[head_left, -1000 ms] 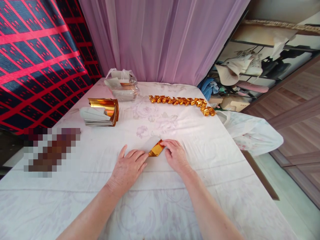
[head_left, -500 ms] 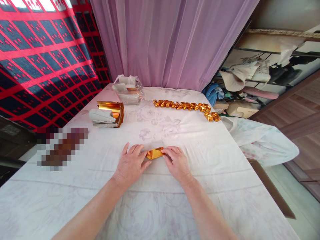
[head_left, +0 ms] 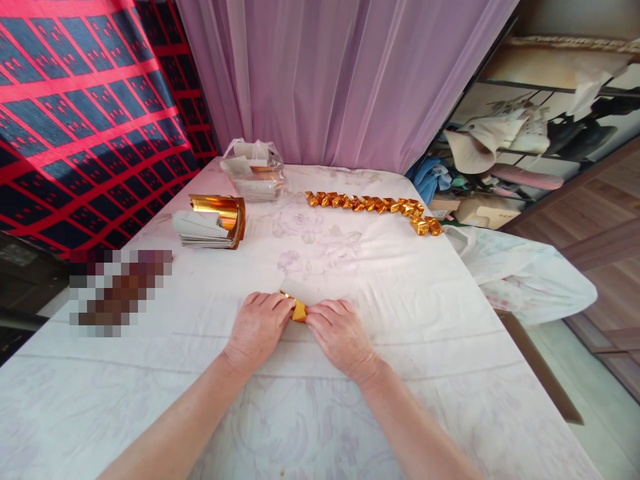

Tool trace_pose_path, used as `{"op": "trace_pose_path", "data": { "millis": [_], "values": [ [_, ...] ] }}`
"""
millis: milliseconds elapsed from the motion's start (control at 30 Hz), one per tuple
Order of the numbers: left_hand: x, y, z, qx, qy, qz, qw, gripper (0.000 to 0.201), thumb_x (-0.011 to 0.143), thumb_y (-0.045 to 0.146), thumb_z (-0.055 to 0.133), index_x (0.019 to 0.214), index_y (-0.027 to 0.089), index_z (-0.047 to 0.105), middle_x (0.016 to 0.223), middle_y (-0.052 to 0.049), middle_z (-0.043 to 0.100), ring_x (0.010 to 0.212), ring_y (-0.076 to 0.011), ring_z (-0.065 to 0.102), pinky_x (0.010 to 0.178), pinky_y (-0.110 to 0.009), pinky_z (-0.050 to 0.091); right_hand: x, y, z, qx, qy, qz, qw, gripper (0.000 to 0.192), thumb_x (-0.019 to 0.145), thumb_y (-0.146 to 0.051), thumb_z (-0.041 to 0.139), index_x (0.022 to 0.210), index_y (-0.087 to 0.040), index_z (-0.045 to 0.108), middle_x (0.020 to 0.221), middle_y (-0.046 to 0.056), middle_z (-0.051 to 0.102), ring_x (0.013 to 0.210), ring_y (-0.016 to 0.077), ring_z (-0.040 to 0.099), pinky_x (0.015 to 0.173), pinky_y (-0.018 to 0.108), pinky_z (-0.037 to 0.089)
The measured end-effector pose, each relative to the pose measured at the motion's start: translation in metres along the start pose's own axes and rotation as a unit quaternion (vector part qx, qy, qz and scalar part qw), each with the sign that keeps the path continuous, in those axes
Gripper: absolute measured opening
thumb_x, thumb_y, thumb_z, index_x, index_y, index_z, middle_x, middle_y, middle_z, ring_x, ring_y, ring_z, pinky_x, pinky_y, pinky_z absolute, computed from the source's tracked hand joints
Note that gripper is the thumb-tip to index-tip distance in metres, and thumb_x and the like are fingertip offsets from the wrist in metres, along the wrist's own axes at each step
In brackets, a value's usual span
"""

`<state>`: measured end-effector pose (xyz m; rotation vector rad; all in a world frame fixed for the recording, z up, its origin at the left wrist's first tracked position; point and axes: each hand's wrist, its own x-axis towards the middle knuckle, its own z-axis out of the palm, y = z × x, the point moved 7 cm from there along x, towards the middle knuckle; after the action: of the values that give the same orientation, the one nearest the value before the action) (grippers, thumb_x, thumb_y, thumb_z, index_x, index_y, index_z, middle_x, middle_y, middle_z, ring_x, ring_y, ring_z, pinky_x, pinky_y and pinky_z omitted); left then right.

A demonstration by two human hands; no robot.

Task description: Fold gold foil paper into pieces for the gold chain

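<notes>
My left hand (head_left: pixel 257 328) and my right hand (head_left: pixel 339 335) lie palm-down and close together on the white, faintly flower-printed cloth (head_left: pixel 320 413) that covers the table. Between them is a small folded piece of shiny gold foil paper (head_left: pixel 299 311); my fingertips from both sides press on it and pinch its ends, so that only a short orange-gold strip of it shows in the gap between my hands. A pale flap of the same piece (head_left: pixel 300 292), its white back turned up, pokes out just beyond my fingers and lies flat on the cloth.

Further out on my left, well apart from my hands, is a stack of cut paper sheets with a curled gold foil top sheet (head_left: pixel 213 223), its grey-white edges fanned toward me. Behind that, near the far edge of the table, stands a crumpled clear plastic bag holding more paper (head_left: pixel 253 169). To the right of the bag, a long row of small folded gold foil pieces (head_left: pixel 373 206) runs across the far part of the cloth and bends toward me at its right end. Beyond the table hangs a sheer lilac curtain (head_left: pixel 330 80), with a red-and-dark checked fabric (head_left: pixel 85 113) on the left.
</notes>
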<state>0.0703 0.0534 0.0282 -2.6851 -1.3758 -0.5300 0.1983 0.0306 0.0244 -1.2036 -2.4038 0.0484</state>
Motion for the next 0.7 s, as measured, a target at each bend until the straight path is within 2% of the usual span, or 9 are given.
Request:
{"op": "trace_pose_path", "data": {
  "millis": [100, 233, 433, 700],
  "values": [
    [-0.005, 0.004, 0.002, -0.015, -0.011, 0.021, 1.000, 0.017, 0.094, 0.016, 0.054, 0.102, 0.021, 0.068, 0.099, -0.004, 0.072, 0.087, -0.0202, 0.063, 0.078, -0.037, 0.044, -0.002, 0.002, 0.004, 0.026, -0.008, 0.008, 1.000, 0.016, 0.095, -0.015, 0.054, 0.098, -0.022, 0.068, 0.101, 0.003, 0.073, 0.094, 0.0203, 0.062, 0.084, 0.037, 0.042],
    [-0.009, 0.008, 0.000, -0.025, -0.013, 0.029, 0.999, 0.021, 0.094, 0.017, 0.055, 0.111, 0.020, 0.068, 0.106, -0.005, 0.071, 0.093, -0.0207, 0.062, 0.082, -0.038, 0.046, -0.005, 0.011, 0.002, 0.052, 0.011, 0.027, 0.998, 0.017, 0.092, -0.015, 0.060, 0.105, -0.022, 0.067, 0.106, 0.004, 0.072, 0.095, 0.0206, 0.062, 0.086, 0.039, 0.044],
    [-0.010, 0.012, -0.003, -0.024, -0.009, 0.023, 0.999, 0.022, 0.095, 0.020, 0.055, 0.113, 0.020, 0.068, 0.108, -0.005, 0.070, 0.095, -0.0213, 0.061, 0.083, -0.038, 0.048, -0.011, 0.019, -0.002, 0.049, 0.045, 0.033, 0.997, 0.013, 0.092, -0.018, 0.061, 0.099, -0.025, 0.070, 0.104, 0.003, 0.071, 0.094, 0.0200, 0.062, 0.084, 0.039, 0.046],
    [-0.011, 0.015, -0.003, -0.010, -0.038, 0.008, 0.999, 0.025, 0.094, 0.023, 0.059, 0.117, 0.021, 0.068, 0.112, -0.005, 0.069, 0.099, -0.0221, 0.061, 0.090, -0.041, 0.047, -0.008, 0.018, -0.006, 0.074, 0.049, 0.036, 0.995, 0.016, 0.097, -0.021, 0.055, 0.094, -0.023, 0.070, 0.095, 0.003, 0.071, 0.089, 0.0186, 0.061, 0.081, 0.036, 0.044]
  ]
}}
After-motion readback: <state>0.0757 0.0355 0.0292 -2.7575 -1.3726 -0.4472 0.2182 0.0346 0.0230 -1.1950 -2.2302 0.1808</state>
